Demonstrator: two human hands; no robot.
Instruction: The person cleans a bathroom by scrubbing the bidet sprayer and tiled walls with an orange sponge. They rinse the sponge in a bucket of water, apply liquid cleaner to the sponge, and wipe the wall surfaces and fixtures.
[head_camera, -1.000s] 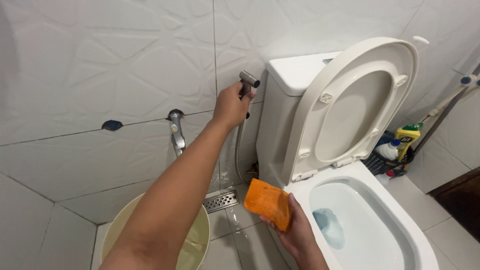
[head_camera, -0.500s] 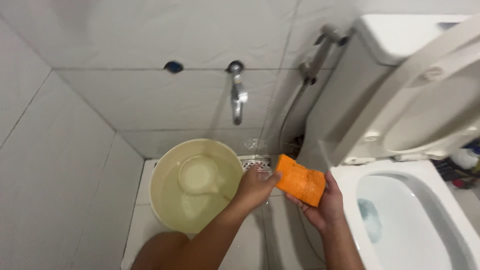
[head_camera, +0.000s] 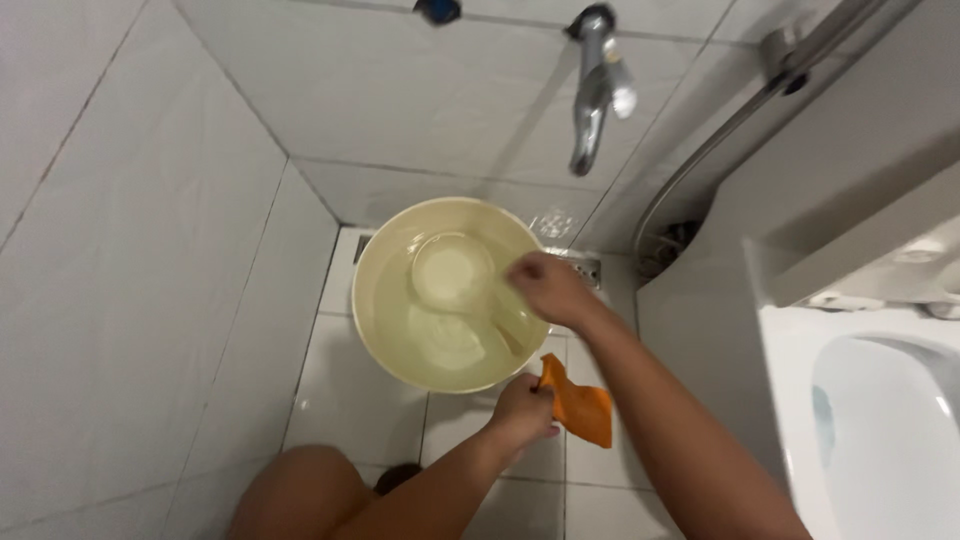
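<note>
Cream bucket (head_camera: 385, 330) on floor, water and dipper (head_camera: 450, 270) inside. Left hand (head_camera: 520, 408) at bucket's 5 o'clock, fingers clenched on orange sponge (head_camera: 583, 410). Right hand (head_camera: 545, 287) over rim at 3 o'clock, blurred; grip impossible to tell. Toilet (head_camera: 790, 370) far right.

— What carries everything here?
— A floor (head_camera: 350, 400) of pale square tiles with grey grout, meeting tiled walls at the corner.
— What stands on it?
— A round cream bucket (head_camera: 390, 345) of water, just beyond the left hand (head_camera: 522, 412) and beneath the right hand (head_camera: 545, 287). A dipper (head_camera: 452, 272) floats inside it.
— Anything else?
— A metal drain (head_camera: 583, 268) is set in the tiles just past the right hand, and the white toilet (head_camera: 790, 360) stands to the right of both hands.
</note>
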